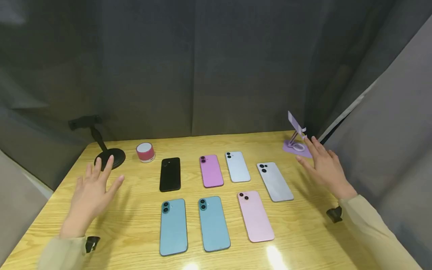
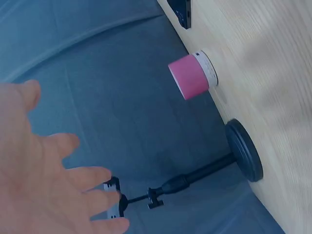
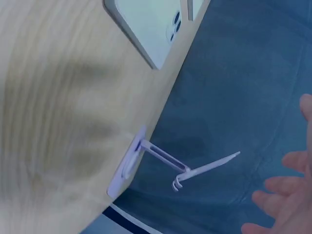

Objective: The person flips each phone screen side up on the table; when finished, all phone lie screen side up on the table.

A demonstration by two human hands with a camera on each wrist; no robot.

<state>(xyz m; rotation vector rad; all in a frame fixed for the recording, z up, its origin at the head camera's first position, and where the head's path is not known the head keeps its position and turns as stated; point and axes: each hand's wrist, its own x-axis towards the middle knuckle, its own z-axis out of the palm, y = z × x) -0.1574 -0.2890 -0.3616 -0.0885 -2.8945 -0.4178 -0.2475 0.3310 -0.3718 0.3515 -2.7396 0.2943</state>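
My left hand (image 1: 90,198) hovers over the left of the table with its fingers spread, holding nothing. Nearest to it is a black phone stand (image 1: 113,157) with a round base; a small pink and white cylinder (image 1: 145,153) stands just right of that. Over the right side, my right hand (image 1: 325,167) is also spread and holds nothing. Its fingertips overlap the edge of a purple folding phone stand (image 1: 295,125) in the head view, while the right wrist view shows them apart. Closest to this hand among the phones is a silver-white phone (image 1: 275,182), lying camera side up.
Between the hands lie a black phone (image 1: 170,174), a magenta phone (image 1: 211,171), a pale blue-white phone (image 1: 237,167), two teal phones (image 1: 173,227) and a light pink phone (image 1: 255,216). Grey curtains (image 1: 216,67) hang behind and beside the wooden table (image 1: 135,232).
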